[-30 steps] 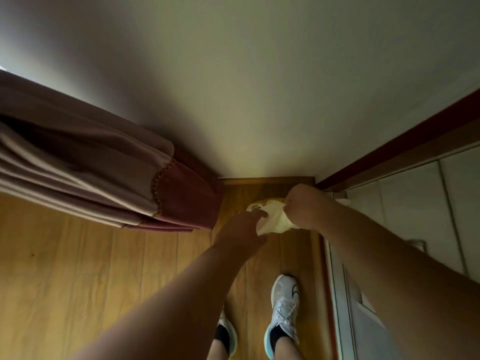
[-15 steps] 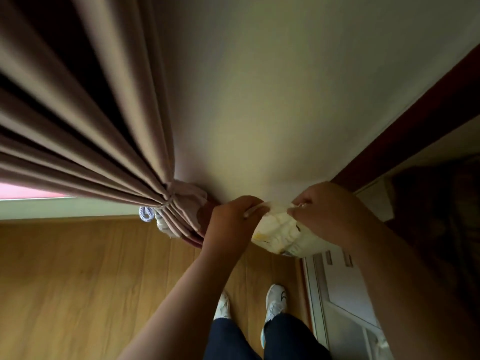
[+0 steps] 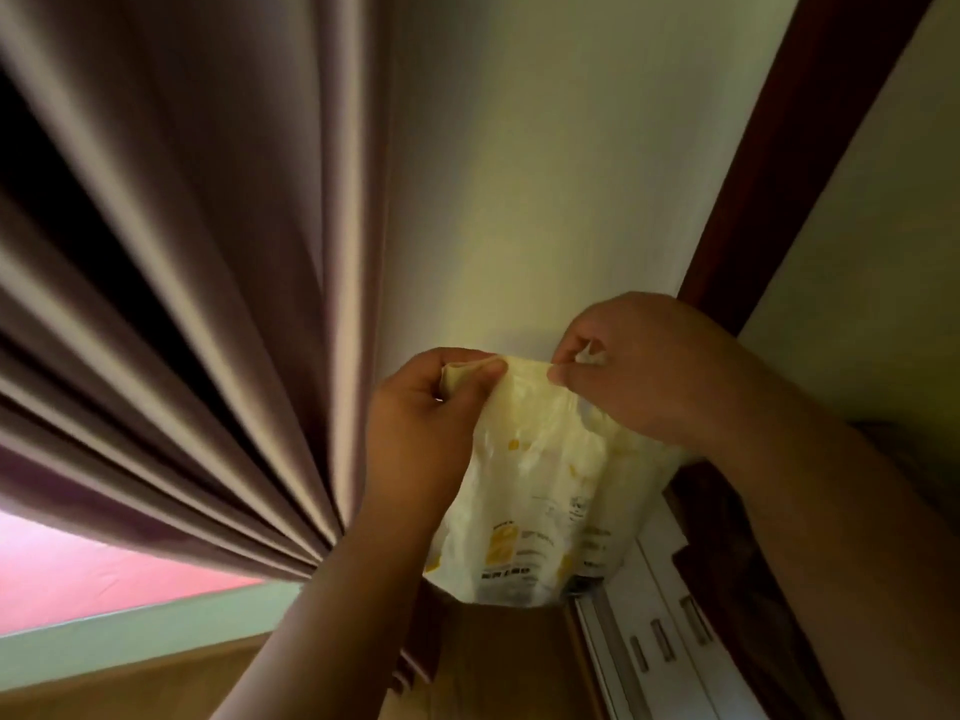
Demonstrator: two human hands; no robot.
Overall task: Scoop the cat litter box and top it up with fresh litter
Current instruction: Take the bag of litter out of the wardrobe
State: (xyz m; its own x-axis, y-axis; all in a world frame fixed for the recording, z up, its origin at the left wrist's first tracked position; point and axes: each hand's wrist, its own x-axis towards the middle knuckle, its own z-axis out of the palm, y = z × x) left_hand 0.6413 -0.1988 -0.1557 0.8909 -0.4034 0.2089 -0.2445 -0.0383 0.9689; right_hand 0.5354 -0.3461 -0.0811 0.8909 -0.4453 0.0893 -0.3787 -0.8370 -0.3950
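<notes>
Head view, single frame, contents as follows.

Item one: my left hand (image 3: 431, 407), raised in front of a pale wall (image 3: 545, 174), fingers curled, thumb and fingertips pinching one side of the top edge of a bag (image 3: 535, 501).

Item two: my right hand (image 3: 644, 371), level with the left and near it, fingers curled, pinching the opposite side of the same top edge; a small twist of the plastic shows inside its grip. The edge is drawn taut between my two hands.

Item three: the bag itself, thin cream-white plastic with yellow marks and small dark print too blurred to read. It hangs down from both hands in mid-air, its lower end free, above a wooden floor (image 3: 493, 662). Whether it holds anything, I cannot tell.

Item four: a mauve curtain (image 3: 182, 304) in deep folds, filling the left of the view, gathered toward a point just beside my left forearm.

Item five: a dark red-brown wooden frame (image 3: 810, 122) running diagonally at upper right, behind my right hand.

Item six: a white panel with small slots (image 3: 660, 641) at lower right, below the bag.

Item seven: a pink surface (image 3: 78, 579) with a pale green band (image 3: 130, 636) under it, lower left, beneath the curtain.
</notes>
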